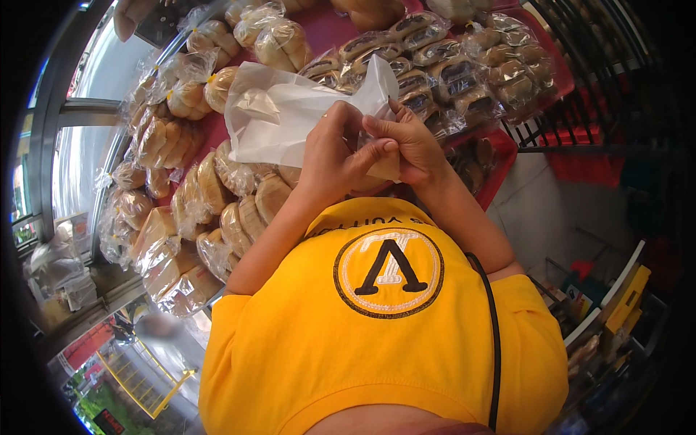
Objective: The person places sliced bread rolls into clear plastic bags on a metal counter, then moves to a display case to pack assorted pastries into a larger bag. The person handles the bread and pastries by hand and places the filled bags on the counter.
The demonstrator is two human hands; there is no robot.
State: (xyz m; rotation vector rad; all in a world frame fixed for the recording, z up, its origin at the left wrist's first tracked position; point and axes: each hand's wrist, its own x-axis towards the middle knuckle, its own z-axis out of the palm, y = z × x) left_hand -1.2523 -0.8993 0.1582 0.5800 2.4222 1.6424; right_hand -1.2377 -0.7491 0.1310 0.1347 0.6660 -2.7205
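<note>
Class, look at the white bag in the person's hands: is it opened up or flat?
Flat: the white bag lies unopened over the buns, both hands pinching its edge.

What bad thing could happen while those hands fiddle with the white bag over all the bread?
Both hands, left hand and right hand, pinch only one edge of the thin white bag, so it might tear or slip. It hangs right over the wrapped buns on the red tray, so it could nudge some out of place.
</note>
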